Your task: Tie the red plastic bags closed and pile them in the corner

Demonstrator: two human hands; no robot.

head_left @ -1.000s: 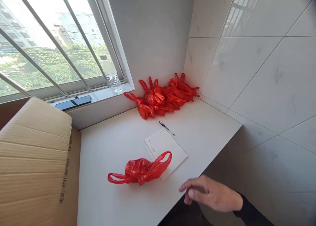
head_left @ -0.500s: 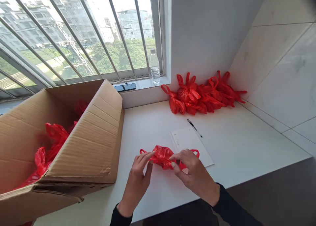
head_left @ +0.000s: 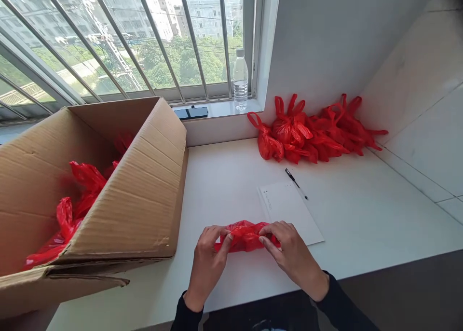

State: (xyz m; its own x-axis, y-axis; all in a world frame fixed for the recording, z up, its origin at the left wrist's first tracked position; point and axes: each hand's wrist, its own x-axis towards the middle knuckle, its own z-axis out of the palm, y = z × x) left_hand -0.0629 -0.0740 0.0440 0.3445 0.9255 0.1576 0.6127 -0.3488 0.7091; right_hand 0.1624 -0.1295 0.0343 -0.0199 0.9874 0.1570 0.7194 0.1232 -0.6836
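A red plastic bag lies near the front edge of the white table, drawn out sideways between my hands. My left hand pinches its left part between thumb and fingers. On the other side, my right hand grips the bag's right part the same way. What is inside this bag, if anything, cannot be made out. Just behind it lies a white paper pad with small handwriting, and the bag's right end is close to the pad's near edge. A black pen rests along the pad's right side.
At left stands a big open cardboard box with more red bags inside. Several tied red bags are heaped against the back wall. On the windowsill are a water bottle and a dark phone. The white table ends towards me.
My left hand has closed from a looser pose into a pinch on the bag. The bag's bunched top is now spread out wider between both hands. The camera view has shifted slightly.
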